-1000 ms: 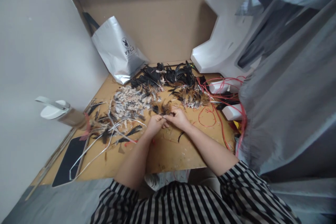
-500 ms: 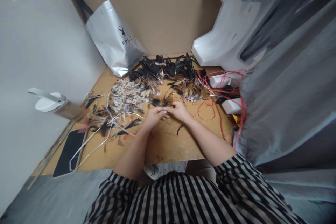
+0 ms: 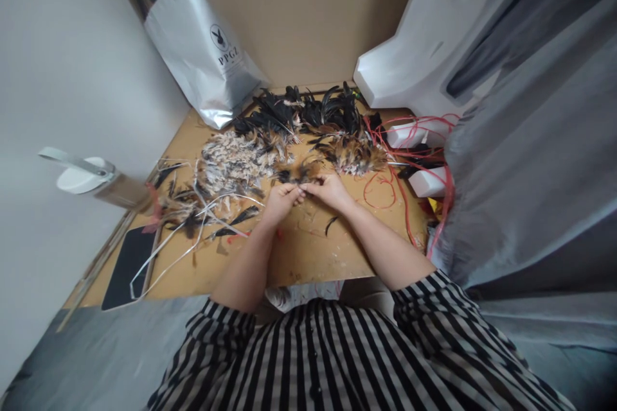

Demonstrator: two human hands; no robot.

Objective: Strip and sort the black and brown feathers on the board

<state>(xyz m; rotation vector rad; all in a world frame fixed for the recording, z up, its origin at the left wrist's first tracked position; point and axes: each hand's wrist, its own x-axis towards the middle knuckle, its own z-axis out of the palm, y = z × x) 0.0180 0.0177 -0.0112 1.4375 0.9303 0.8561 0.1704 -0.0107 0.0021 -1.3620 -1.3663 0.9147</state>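
Observation:
My left hand [image 3: 283, 201] and my right hand [image 3: 328, 192] meet fingertip to fingertip over the middle of the table. Both are closed in a pinch on a small bunch of brown and black feathers [image 3: 297, 172], whose plumes fan out beyond my fingers. The quill ends are hidden by the fingertips. Left of the hands lies a heap of pale, fluffy feathers [image 3: 231, 164]. Behind them are bundles of long black feathers [image 3: 308, 109]. A pile of brown feathers [image 3: 357, 154] is to the right of my right hand.
Red string [image 3: 407, 205] tangles around white power strips [image 3: 429, 181] at the right. White strips [image 3: 207, 209] cross the table on the left, near a phone-like dark slab [image 3: 128, 266] and a lidded cup [image 3: 120, 189]. A silver bag [image 3: 193, 45] leans at the back; a grey curtain [image 3: 530, 141] hangs right.
The view has tilted slightly, so the table sits higher in the picture. My fingers have shifted a little on the feather bunch, still pinching it.

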